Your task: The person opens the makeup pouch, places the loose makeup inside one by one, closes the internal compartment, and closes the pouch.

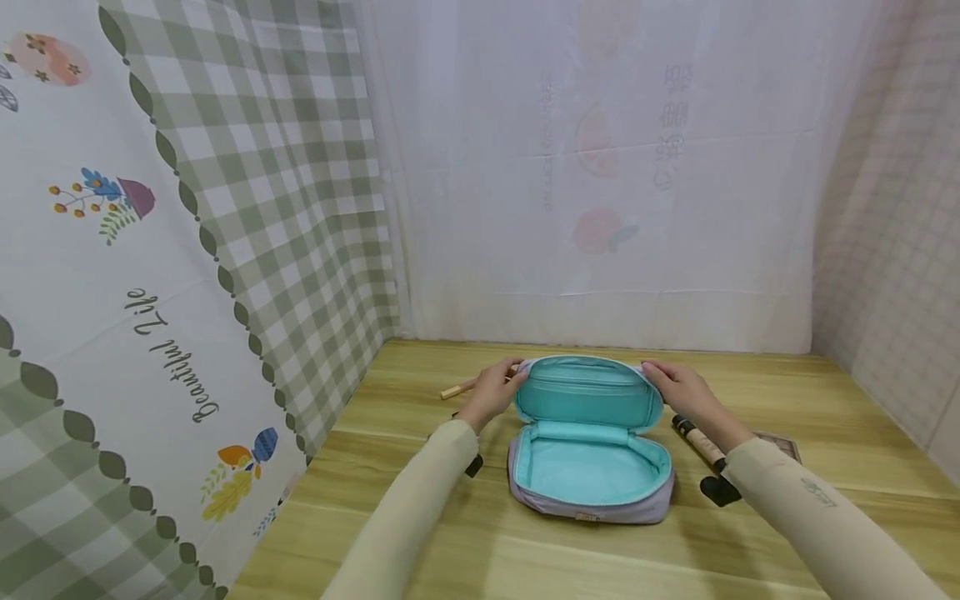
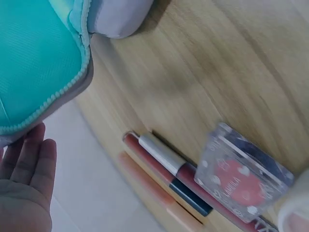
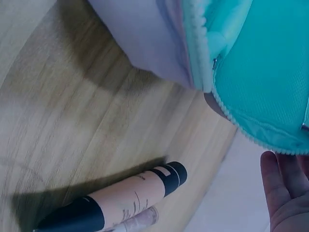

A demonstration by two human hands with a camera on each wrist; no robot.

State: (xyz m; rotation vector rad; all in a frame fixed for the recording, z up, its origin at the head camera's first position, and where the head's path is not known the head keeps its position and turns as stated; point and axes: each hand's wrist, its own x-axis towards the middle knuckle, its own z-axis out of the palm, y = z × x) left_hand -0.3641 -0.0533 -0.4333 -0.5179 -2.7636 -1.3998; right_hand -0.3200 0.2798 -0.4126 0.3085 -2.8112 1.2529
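Note:
A lilac zip cosmetic bag (image 1: 592,508) with a turquoise lining stands open on the table, its lid (image 1: 585,404) raised upright. My left hand (image 1: 491,390) grips the lid's left edge, fingers behind it. On the opposite edge my right hand (image 1: 686,392) holds the lid in the same way. From the left wrist view, the left hand's fingers (image 2: 36,166) reach behind the zipped rim. In the right wrist view the right hand's fingers (image 3: 285,181) lie under the rim, partly cut off by the frame. The bag's bottom compartment shows only bare lining.
Left of the bag lie several slim makeup tubes (image 2: 159,154) and a clear compact with a pink centre (image 2: 241,176). To the right lie a beige tube with black ends (image 3: 130,198), a small clear tube (image 3: 142,219) and a flat palette (image 1: 782,446). A white curtain (image 1: 480,250) hangs behind the table.

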